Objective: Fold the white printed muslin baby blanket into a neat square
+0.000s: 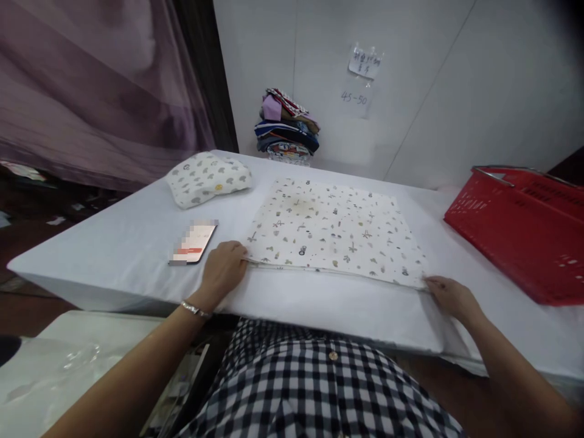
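A cream cloth with small printed figures [335, 228] lies flat and square on the white table [137, 243]. My left hand [224, 267] is closed in a pinch on the cloth's near left corner. My right hand [449, 295] pinches its near right corner. The near edge of the cloth runs taut between the two hands. A thin bracelet sits on my left wrist.
A phone [194, 242] lies left of my left hand. A folded white cloth with grey hearts [207, 176] sits behind it. A stack of folded clothes [287, 129] stands by the back wall. A red plastic basket [524, 225] is at the right.
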A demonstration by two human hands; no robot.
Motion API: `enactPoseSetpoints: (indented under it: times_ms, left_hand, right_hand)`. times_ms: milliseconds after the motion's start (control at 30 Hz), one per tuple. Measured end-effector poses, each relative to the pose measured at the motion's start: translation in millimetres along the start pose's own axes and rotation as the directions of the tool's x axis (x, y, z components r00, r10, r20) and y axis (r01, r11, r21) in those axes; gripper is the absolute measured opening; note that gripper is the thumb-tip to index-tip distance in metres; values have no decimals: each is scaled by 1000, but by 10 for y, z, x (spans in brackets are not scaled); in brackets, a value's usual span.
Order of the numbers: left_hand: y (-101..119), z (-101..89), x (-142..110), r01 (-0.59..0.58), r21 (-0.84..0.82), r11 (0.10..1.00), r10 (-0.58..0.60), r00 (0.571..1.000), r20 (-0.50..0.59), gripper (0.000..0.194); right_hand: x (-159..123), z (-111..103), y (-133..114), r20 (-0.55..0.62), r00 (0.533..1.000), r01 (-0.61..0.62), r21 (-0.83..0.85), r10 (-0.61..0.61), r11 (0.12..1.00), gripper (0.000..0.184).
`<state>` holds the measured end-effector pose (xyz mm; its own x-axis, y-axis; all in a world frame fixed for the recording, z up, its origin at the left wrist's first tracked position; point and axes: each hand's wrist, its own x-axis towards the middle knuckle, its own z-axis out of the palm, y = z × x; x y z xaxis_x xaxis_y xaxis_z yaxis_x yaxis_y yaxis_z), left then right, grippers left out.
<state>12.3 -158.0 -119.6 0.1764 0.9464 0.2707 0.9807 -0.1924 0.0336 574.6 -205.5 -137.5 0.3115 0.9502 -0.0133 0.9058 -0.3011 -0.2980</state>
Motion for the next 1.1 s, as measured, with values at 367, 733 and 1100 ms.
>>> enactPoseSetpoints:
  times_ms: [367,733,1100]
  left_hand:
    - [833,228,317,-538,-71,840,532,842,-89,21]
    - [1147,311,490,-458,-197,867,469,883,11,15]
    - [1089,352,487,-447,-330,831,466,884,-24,22]
  right_hand:
    - [-145,289,-998,-177,622,744,-172,-763,646,24]
    - [-98,520,-1620,-92,586,809,19,-805,587,26]
    - [-70,644,-1559,-209,691,717,73,-692,694,27]
